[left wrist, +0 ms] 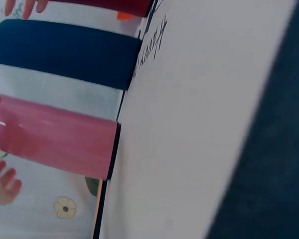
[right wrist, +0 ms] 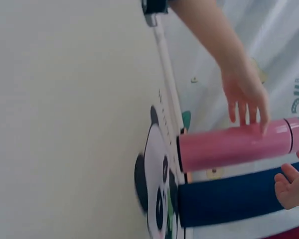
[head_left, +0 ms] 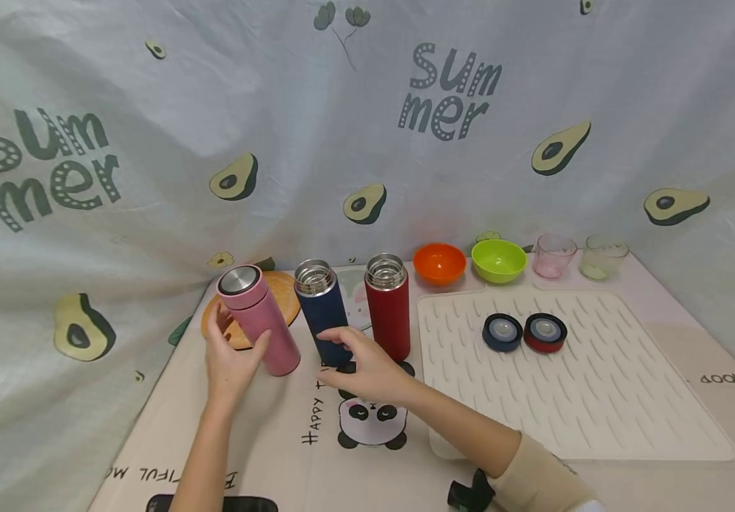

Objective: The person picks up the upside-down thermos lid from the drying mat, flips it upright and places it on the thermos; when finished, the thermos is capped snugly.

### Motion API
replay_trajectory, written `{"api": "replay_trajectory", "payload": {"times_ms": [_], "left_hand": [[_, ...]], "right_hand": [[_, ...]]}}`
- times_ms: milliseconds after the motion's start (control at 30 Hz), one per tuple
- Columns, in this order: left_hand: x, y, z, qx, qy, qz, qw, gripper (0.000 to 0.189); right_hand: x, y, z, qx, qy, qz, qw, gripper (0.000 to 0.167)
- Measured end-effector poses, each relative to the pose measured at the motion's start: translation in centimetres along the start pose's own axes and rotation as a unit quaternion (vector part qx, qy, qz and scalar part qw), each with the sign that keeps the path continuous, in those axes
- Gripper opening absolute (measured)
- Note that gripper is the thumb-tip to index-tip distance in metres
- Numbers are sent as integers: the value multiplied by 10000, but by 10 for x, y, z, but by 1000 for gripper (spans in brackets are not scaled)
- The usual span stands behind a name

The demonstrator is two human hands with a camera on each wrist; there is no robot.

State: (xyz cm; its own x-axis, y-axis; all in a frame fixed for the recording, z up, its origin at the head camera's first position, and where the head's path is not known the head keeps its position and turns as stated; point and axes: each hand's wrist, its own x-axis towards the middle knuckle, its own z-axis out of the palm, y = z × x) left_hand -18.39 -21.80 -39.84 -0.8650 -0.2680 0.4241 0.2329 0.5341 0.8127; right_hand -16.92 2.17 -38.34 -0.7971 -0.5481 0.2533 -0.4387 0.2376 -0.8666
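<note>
A pink thermos (head_left: 264, 323) with its steel-topped lid on stands upright on the table at the left. My left hand (head_left: 233, 363) is beside it, thumb on the near side and fingers spread around the far left side. In the left wrist view those fingers (left wrist: 10, 186) show apart from the pink wall. To the right stand a blue thermos (head_left: 325, 320) and a red thermos (head_left: 389, 316), both without lids, their steel mouths showing. In front of these two, my right hand (head_left: 370, 366) hovers with thumb and fingers parted, nothing between them.
A cream draining mat (head_left: 572, 398) at the right bears a blue-rimmed lid (head_left: 502, 333) and a red-rimmed lid (head_left: 545, 333). Behind it stand an orange bowl (head_left: 439, 264), a green bowl (head_left: 498, 261) and two glasses (head_left: 554, 257). A round orange mat (head_left: 283, 291) lies behind the pink thermos.
</note>
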Motion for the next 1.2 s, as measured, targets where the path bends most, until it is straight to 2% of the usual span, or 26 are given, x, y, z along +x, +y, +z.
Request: {"api": "replay_trajectory", "payload": {"times_ms": [67, 167, 267, 400, 600, 767, 900, 1100, 1200], "left_hand": [[-4, 5, -1, 193, -95, -280, 9994, 89], [-12, 15, -3, 682, -420, -724, 9942, 91], [-22, 23, -8, 1230, -738, -826, 9862, 92], [-35, 25, -16, 1847, -1231, -534, 9736, 86], [-53, 32, -23, 2563, -2046, -323, 9441, 73], [-64, 41, -17, 2592, -2280, 273, 9381, 54], [-69, 49, -8, 2651, -2362, 746, 9318, 47], [-73, 56, 7, 2577, -2414, 1402, 9250, 49], [-74, 57, 13, 2512, -2466, 1577, 9226, 49]], "right_hand": [[-7, 3, -10, -289, 113, 84, 9995, 52], [-20, 10, -27, -631, 410, 101, 9971, 52], [-33, 20, -46, -885, 747, 93, 9932, 52], [-53, 35, -74, -1144, 1123, 251, 9867, 48], [-80, 59, -119, -1850, 1580, 407, 9691, 50], [-93, 86, -156, -2303, 1680, 729, 9557, 56], [-102, 104, -178, -2668, 1592, 953, 9457, 62], [-108, 114, -189, -3518, 1294, 1448, 9157, 74], [-110, 118, -191, -3816, 1121, 1611, 9033, 73]]}}
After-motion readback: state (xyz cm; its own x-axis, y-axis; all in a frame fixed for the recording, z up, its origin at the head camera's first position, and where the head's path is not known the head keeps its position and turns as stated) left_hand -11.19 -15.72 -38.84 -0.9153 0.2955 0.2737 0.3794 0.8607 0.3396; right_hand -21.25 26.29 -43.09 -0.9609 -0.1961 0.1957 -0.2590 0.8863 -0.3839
